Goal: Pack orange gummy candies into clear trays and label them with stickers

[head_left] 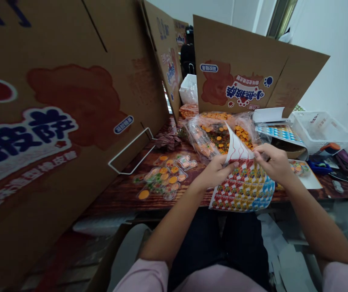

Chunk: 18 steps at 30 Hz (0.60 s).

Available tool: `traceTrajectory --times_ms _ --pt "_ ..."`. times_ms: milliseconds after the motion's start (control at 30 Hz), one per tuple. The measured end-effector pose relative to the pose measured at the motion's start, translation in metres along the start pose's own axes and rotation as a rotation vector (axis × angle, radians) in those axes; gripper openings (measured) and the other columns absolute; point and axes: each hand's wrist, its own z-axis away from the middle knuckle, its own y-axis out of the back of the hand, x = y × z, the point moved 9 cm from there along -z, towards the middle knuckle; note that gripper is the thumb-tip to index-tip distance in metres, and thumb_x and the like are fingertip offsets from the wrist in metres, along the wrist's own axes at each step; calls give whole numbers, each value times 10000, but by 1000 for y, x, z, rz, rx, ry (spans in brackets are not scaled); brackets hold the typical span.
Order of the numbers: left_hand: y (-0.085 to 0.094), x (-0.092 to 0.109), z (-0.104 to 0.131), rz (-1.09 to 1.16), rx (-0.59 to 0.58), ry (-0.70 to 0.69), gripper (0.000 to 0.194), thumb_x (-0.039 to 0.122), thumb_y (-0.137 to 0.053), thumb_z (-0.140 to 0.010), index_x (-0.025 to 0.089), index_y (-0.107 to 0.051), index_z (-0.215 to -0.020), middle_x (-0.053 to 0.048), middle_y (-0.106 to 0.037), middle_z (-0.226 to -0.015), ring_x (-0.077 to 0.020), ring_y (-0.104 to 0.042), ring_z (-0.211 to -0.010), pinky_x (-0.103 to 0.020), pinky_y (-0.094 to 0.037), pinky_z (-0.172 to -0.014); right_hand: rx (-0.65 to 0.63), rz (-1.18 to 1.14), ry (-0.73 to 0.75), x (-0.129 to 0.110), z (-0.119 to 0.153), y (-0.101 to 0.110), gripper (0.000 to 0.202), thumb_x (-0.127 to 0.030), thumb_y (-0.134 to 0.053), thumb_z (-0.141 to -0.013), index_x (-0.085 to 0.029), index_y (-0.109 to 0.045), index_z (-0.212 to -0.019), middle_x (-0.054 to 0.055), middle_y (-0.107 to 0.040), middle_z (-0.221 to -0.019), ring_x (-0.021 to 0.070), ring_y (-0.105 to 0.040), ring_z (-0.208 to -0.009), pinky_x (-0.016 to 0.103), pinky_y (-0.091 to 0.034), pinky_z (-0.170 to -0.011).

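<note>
A printed sheet [242, 188] with rows of red, yellow and blue pictures hangs over the table's front edge, its top part folded back to show a white side with red lines. My left hand [218, 172] pinches its left side near the fold. On the right side, my right hand [271, 160] grips the upper edge between thumb and fingers. Behind the sheet lies a clear plastic bag [207, 136] of small orange and green pieces. Small orange round pieces in clear wrapping [164, 176] are spread on the table left of my hands.
Large printed cardboard boxes stand at the left [79, 97] and behind the bag [252, 65]. A white wire frame [129, 156] leans by the left box. At the right are a white plastic basket [322, 132] and a blue tape dispenser [319, 167].
</note>
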Motion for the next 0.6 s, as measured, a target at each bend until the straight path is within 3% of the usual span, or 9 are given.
traceTrajectory --times_ms 167,267,333,400,467,533,600 --pt "38 -12 -41 120 37 48 299 404 -772 -845 139 -735 -978 -31 -704 -840 -142 -611 -730 -239 -504 -676 359 125 -171 33 -3 58 198 -321 -594 -959 -203 -713 -854 8 -723 -777 165 -667 -714 300 -526 -710" --pt "66 -26 -86 236 9 72 366 376 -837 -759 148 -740 -1029 -46 -736 -913 -155 -658 -778 -253 -533 -731 598 261 -174 29 6 94 187 -325 -608 -937 -202 -731 -866 20 -737 -812 180 -686 -763 321 -540 -760" --pt "89 -43 -116 316 63 95 409 349 -876 -685 144 -735 -1009 -50 -744 -889 -164 -672 -754 -268 -548 -730 702 288 -195 26 16 107 186 -337 -620 -921 -202 -734 -864 21 -737 -813 181 -682 -745 325 -545 -744" --pt "118 -67 -140 330 233 140 395 303 -877 -644 130 -727 -966 -58 -744 -845 -177 -676 -715 -294 -564 -717 756 269 -229 27 28 112 204 -356 -629 -916 -197 -729 -837 11 -711 -744 173 -659 -673 317 -539 -686" --pt "152 -92 -152 281 502 167 332 269 -820 -688 123 -709 -965 -65 -749 -851 -190 -694 -737 -321 -586 -751 744 241 -267 31 41 108 223 -369 -637 -923 -190 -729 -828 7 -689 -697 169 -645 -632 309 -531 -647" --pt "176 -112 -153 212 722 177 281 244 -719 -780 127 -683 -1033 -68 -757 -930 -189 -716 -840 -321 -591 -831 724 216 -324 37 56 100 243 -387 -636 -937 -183 -729 -842 1 -673 -667 159 -631 -594 295 -520 -610" --pt "188 -130 -147 132 843 199 281 211 -623 -854 128 -649 -1122 -73 -756 -1023 -179 -712 -964 -304 -572 -903 712 177 -406 46 74 88 258 -417 -641 -944 -178 -731 -903 -5 -670 -663 141 -608 -543 278 -506 -565"
